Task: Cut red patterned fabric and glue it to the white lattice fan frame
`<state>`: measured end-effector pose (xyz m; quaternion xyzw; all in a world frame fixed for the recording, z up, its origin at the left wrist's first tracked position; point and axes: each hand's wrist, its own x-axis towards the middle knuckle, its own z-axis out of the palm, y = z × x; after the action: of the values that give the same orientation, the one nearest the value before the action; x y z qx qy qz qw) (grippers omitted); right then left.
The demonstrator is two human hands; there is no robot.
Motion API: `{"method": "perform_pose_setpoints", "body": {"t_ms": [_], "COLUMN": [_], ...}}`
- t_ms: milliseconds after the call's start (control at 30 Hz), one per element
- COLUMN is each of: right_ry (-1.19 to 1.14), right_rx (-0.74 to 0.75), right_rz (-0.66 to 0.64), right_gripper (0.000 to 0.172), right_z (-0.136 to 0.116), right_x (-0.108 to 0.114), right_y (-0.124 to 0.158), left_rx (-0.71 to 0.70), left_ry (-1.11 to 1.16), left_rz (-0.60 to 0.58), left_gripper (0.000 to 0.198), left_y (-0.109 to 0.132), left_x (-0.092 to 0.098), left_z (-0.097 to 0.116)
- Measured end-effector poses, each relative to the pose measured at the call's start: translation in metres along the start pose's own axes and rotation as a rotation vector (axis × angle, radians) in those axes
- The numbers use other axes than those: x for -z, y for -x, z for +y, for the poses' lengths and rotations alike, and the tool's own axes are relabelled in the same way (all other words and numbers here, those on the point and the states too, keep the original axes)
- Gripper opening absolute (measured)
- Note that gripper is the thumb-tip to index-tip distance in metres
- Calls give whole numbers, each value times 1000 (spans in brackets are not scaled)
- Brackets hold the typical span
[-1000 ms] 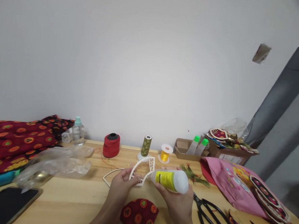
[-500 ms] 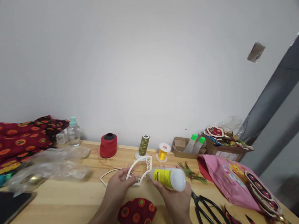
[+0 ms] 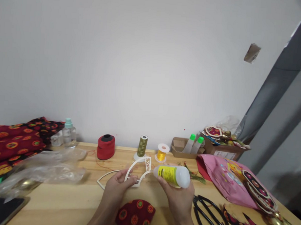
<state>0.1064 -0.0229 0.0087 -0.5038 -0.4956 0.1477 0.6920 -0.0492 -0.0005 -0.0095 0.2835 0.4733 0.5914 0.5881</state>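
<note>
White openwork frame (image 3: 139, 171) is sitting at the centre of the view, just above the wooden table (image 3: 88, 203), with its thin curved tail trailing toward 9 o'clock. Left hand (image 3: 117, 188) is holding it, the grip closing on the curved strip near the lattice section. Right hand (image 3: 178, 199) is clamping a white plastic bottle with a yellow label (image 3: 173, 176), the grip wrapped around its body. Bottle is lying tilted at 3 o'clock from the frame, its capped end pointing at the lattice and sitting just beside it.

Red patterned fabric piece (image 3: 135, 216) is lying at 6 o'clock from the frame. Black-handled scissors (image 3: 208, 212) are resting at 4 o'clock. Olive thread spool (image 3: 142, 146) is standing on a white base at 12 o'clock, with red spool (image 3: 106, 147) at 11 and yellow spool (image 3: 161, 155) at 1. Pink fabric pouch (image 3: 225, 181) is lying at 3 o'clock, beyond the bottle. Crumpled clear plastic (image 3: 42, 170) is spreading out at 9 o'clock.
</note>
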Motion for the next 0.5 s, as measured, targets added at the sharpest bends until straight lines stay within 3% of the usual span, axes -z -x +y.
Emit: {"method": "perform_pose_setpoints", "body": {"t_ms": [400,500], "right_ry": [-30,-6], "right_rx": [-53,-17], "right_rz": [-40,33], "right_gripper": [44,42], "right_z": [0,2], "right_x": [-3,-2], "right_y": [2,2], "left_rx": [13,12], "left_ry": [14,15], "left_rz": [-3,2], "left_gripper": [21,23], "left_y": [3,1], "left_x": [0,0], "left_z": [1,0]}}
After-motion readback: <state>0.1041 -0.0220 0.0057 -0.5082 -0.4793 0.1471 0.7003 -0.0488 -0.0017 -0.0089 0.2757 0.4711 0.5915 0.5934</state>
